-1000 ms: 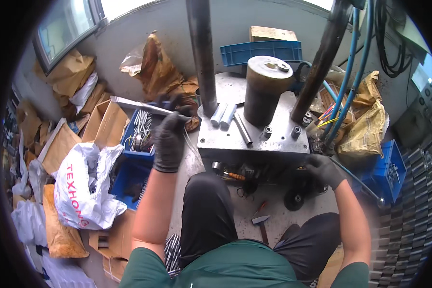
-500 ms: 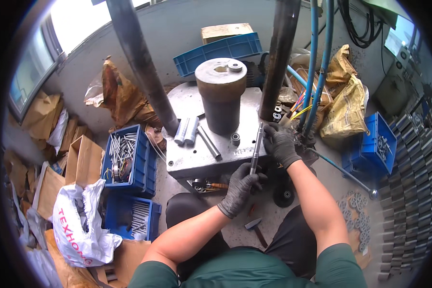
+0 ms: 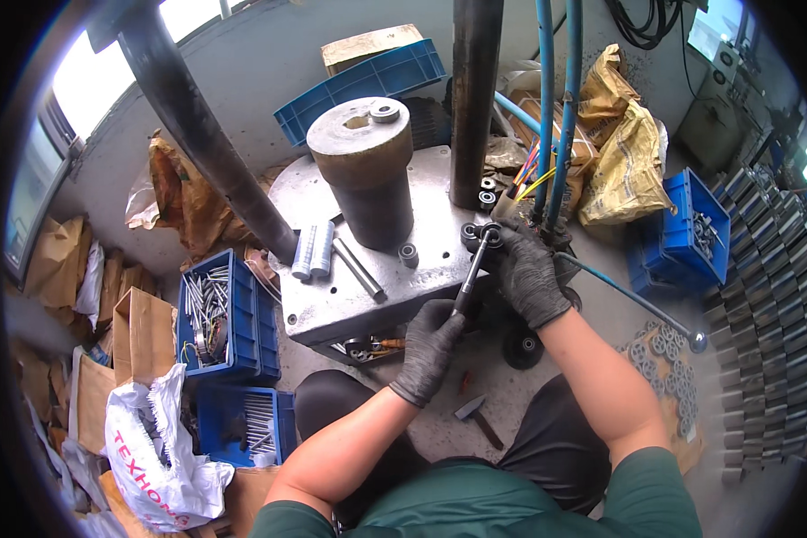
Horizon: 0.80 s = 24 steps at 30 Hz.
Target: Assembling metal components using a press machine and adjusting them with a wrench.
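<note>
My left hand [image 3: 429,351], in a dark grey glove, is closed round the lower end of a slim steel shaft [image 3: 472,273]. The shaft slants up and to the right over the front edge of the steel press table [image 3: 332,309]. At its upper tip my gloved right hand [image 3: 531,276] has its fingers curled on a small ring-shaped bearing [image 3: 491,235]; the fingers hide part of it. Just left of that, another bearing [image 3: 469,232] sits at the table's right side. A short bearing stack [image 3: 408,255] and a loose steel rod [image 3: 359,269] rest on the tabletop.
A thick steel cylinder [image 3: 365,188] stands mid-table with a bearing [image 3: 385,110] on top. Dark columns [image 3: 473,108] rise behind. Blue crates [image 3: 269,332] of rods sit left. A hammer [image 3: 480,421] lies between my legs. A ball-ended lever [image 3: 637,300] and stacked metal parts [image 3: 762,332] are right.
The view has shifted, so the table appears further left. A bearing now shows at my right fingers by the shaft's tip. My left hand still grips the shaft.
</note>
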{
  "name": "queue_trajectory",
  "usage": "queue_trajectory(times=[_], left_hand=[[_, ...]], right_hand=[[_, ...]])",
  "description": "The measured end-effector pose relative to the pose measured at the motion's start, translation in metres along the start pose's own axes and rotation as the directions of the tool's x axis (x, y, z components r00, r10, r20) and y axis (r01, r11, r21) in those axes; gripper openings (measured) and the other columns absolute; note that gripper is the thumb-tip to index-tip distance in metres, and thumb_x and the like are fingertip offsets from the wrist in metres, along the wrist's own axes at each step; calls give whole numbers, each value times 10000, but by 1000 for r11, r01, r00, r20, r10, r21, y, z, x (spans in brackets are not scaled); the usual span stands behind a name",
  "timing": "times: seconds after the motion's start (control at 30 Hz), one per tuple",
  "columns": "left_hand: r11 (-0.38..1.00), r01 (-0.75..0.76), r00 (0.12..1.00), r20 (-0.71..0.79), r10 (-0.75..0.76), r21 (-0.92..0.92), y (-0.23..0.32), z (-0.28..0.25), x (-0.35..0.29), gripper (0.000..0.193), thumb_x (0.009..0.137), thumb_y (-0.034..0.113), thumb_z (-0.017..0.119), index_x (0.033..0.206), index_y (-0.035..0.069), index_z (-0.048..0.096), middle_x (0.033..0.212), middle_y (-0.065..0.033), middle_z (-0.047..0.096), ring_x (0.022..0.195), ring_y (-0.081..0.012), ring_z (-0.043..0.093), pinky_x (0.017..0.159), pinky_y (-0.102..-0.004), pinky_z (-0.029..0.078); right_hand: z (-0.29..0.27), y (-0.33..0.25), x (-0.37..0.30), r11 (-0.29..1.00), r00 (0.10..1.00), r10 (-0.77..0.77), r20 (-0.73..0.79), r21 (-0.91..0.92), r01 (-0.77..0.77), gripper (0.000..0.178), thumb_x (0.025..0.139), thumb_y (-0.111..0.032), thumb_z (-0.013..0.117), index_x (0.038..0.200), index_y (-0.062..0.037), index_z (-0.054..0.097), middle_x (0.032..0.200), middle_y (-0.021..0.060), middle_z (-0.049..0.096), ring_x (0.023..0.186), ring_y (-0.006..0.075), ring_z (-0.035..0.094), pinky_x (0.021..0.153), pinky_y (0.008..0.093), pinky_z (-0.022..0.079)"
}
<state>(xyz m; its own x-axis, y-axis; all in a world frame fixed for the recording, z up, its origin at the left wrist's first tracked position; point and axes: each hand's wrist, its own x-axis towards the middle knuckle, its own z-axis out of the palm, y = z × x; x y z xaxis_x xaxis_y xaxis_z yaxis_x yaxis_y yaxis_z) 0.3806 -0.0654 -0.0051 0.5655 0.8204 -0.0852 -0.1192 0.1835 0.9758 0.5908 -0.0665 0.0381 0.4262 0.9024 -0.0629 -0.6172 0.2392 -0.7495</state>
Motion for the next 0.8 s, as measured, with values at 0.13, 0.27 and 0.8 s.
queue_trajectory(times=[0.13, 0.27, 0.8], left_hand=[[997, -79, 997, 5, 79, 14, -13, 4, 6, 272, 962, 95, 730, 1201, 6, 637, 1030, -80, 702, 972, -151, 678, 892, -330, 567], [982, -89, 996, -15, 93, 168, -9, 3, 0, 304, 914, 18, 747, 1199, 7, 640, 1108, -88, 692, 1053, -166, 652, 951, -331, 540], [543, -631, 775, 447, 446, 554, -9, 22, -3, 286, 819, 4, 782, 1083, 58, 686, 1068, -162, 661, 1009, -361, 658, 875, -441, 543]], right_hand=[[-30, 7, 8, 845, 936, -328, 129, -403, 352, 274, 1017, -67, 616, 1280, -4, 656, 1153, 136, 716, 1050, 257, 734, 958, 392, 608], [2, -22, -34, 991, 999, -52, -4, -124, 51, 351, 1036, -153, 611, 1324, 48, 612, 1188, 193, 714, 1148, 323, 710, 1032, 465, 572], [-117, -71, -82, 241, 862, 493, 118, -971, -5, 391, 1031, -365, 662, 1274, -61, 710, 1159, 117, 769, 1099, 229, 716, 969, 372, 554]])
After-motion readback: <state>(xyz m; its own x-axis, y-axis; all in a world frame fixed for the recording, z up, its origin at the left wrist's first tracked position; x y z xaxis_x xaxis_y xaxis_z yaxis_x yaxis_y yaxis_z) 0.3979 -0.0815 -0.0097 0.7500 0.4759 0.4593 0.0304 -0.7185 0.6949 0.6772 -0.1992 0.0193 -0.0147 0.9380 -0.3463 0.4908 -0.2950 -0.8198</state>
